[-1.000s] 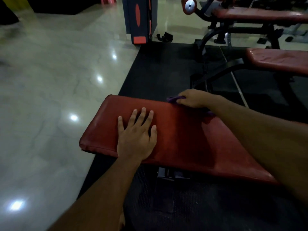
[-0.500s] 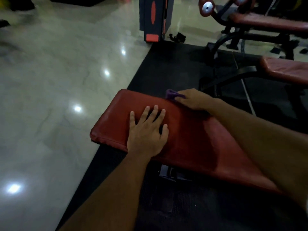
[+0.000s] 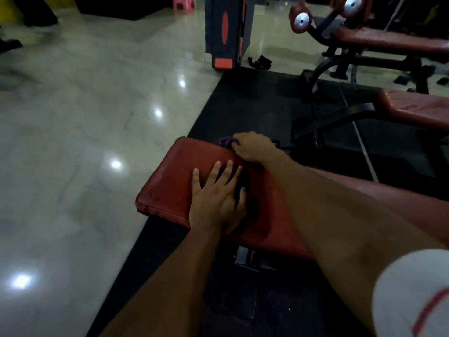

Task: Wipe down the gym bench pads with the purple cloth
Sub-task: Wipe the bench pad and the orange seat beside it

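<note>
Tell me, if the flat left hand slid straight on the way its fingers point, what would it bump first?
Probably the right hand, which grips the purple cloth at the red bench pad's far edge. The left hand points roughly there, though depth is unclear.

A black rubber mat (image 3: 243, 113) covers the floor. Left of the mat lies glossy pale tile (image 3: 85, 122). At the mat's far edge stands a dark machine column (image 3: 224, 32) with orange-red markings.
</note>
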A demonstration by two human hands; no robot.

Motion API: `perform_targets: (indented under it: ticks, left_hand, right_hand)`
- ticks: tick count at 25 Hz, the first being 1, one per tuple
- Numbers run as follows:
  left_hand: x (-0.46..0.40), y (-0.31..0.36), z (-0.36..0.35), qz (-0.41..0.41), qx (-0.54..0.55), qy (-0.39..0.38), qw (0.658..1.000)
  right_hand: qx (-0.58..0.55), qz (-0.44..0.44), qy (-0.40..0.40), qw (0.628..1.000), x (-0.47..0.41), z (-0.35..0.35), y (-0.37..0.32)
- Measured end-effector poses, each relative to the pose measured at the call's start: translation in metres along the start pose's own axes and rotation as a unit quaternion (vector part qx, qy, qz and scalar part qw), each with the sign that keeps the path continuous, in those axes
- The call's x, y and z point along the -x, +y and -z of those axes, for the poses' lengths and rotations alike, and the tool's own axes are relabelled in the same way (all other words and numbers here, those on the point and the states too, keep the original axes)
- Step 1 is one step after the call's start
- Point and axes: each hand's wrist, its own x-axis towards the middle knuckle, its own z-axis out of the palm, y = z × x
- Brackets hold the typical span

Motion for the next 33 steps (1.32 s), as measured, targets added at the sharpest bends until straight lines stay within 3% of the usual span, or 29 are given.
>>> perform_targets:
  ticks: [4,9,12,19,23,29,33]
  left_hand:
    - [-0.004,-0.015,0.017,-0.028,0.013,-0.044,0.999]
    - [0.007,-0.097,0.019,-0.078,-0.028,0.031,0.996]
    - [0.005,-0.096,0.009,-0.089,-0.021,0.037,0.995]
    - [0.01,-0.102,0.004,-0.098,0.01,0.092,0.991]
    - [0.006,-0.104,0.005,-0.096,0.004,0.054,0.994]
    - [0.008,-0.098,0.005,-0.084,0.006,0.064,0.994]
    - [0.008,-0.098,0.007,-0.079,0.004,0.056,0.995]
  right_hand:
    - [-0.052,0.025,0.009,0.998,0.018,0.006,0.011]
    - [-0.067,0.01,-0.064,0.996,0.008,0.019,0.032]
    - [-0.051,0.034,-0.08,0.995,-0.036,0.01,-0.012]
    - [-0.058,0.103,-0.032,0.992,-0.113,-0.013,-0.123]
    - [-0.07,0.121,-0.032,0.99,-0.084,-0.003,-0.082]
    - [-0.057,0.055,-0.063,0.995,0.001,0.014,0.025]
    - [-0.035,0.043,-0.067,0.996,-0.026,0.01,-0.004]
